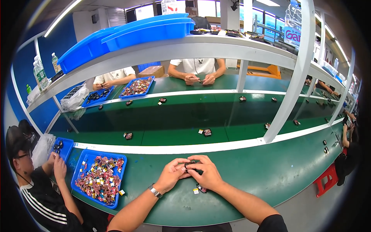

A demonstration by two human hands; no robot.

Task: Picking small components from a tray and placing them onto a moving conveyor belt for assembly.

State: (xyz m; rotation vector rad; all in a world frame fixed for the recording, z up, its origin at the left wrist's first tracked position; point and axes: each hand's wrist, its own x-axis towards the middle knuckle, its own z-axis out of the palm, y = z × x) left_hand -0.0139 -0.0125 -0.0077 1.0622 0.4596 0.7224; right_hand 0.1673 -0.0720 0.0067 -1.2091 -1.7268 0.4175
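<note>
Both of my hands meet over the green bench. Between my left hand (172, 174) and my right hand (205, 171) is a small black part (189, 164), pinched by the fingers of both; its kind is too small and too covered to tell. A metal-banded watch (155, 191) circles my left wrist. Under my right hand lies a small electronic piece (202, 189) with a white and yellow tab (196, 191); the hand partly hides it. To the left of my hands, a blue tray (123, 164) holds a heap of small reddish circuit pieces (98, 179) with white and yellow tabs.
A person (42, 193) sits at my left by a smaller blue tray (68, 146) of black parts. Beyond the white rail (185, 149), a dark belt (174, 120) carries spaced pieces. Overhead, a shelf (216, 43) on white posts (290, 96) bears blue bins (148, 34). People work opposite.
</note>
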